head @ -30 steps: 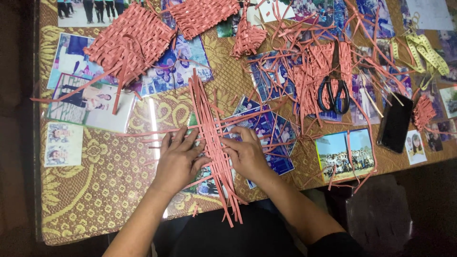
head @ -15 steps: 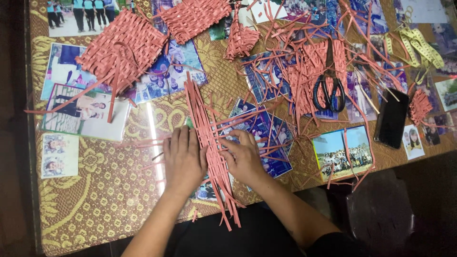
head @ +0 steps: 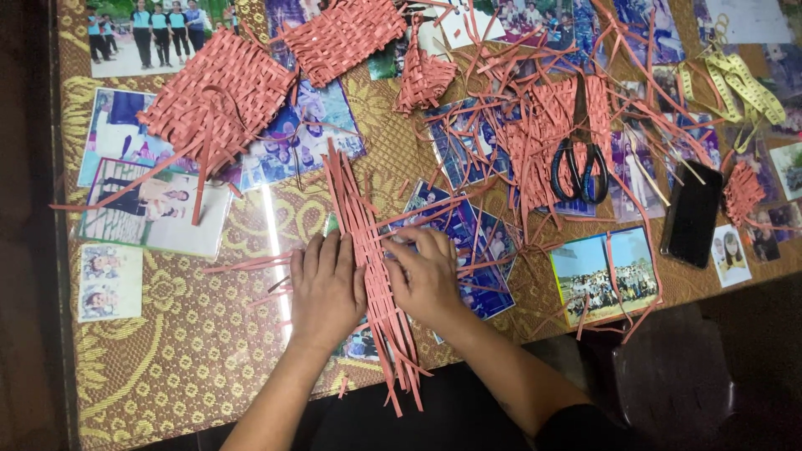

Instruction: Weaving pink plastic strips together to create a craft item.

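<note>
Head view, lower centre of frame: I see the left hand lying flat, fingers spread open, pressing on the table beside a bundle of pink paper strips. The right hand rests open on the other side, fingertips touching the strips. The bundle runs from centre to lower edge. A woven pink mat lies upper left; black scissors upper right; a dark phone right.
</note>
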